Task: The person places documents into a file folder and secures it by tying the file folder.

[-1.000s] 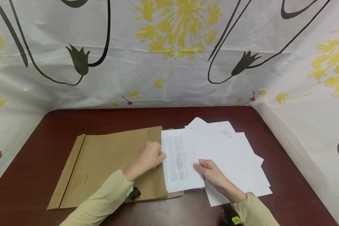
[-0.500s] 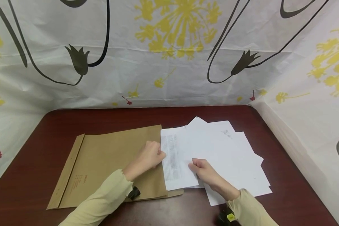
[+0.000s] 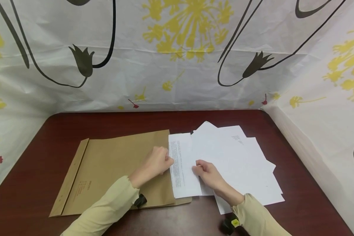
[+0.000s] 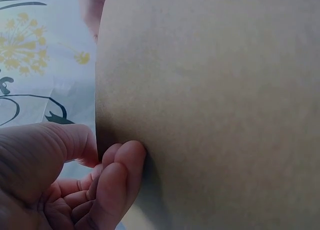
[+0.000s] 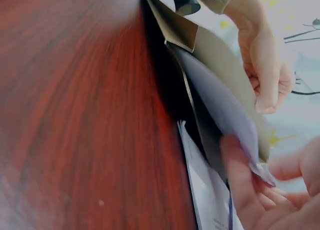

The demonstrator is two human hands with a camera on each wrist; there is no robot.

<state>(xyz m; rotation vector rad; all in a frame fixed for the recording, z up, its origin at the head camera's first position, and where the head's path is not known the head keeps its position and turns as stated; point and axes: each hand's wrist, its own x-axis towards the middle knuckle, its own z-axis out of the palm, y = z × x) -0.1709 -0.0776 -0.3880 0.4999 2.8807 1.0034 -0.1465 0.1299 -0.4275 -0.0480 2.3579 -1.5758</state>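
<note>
A large brown paper envelope [image 3: 115,157] lies sideways on the table, its mouth facing right. My left hand [image 3: 157,161] pinches the upper edge of that mouth between thumb and fingers; in the left wrist view the envelope wall fills most of the picture. A printed white sheet [image 3: 183,177] is partly inside the mouth, its left part hidden by the envelope. My right hand [image 3: 209,177] holds the sheet's right edge. In the right wrist view the mouth gapes, and the sheet [image 5: 220,89] lies between the two walls, its edge between the right thumb and fingers.
Right of the envelope, a fanned pile of white papers [image 3: 236,157] lies on the dark red table [image 3: 171,219], partly under the right hand. A patterned white cloth [image 3: 171,59] hangs behind and along the sides of the table.
My right hand has moved left with the printed sheet, and less of the sheet shows outside the envelope. My left hand keeps its place on the envelope's edge.
</note>
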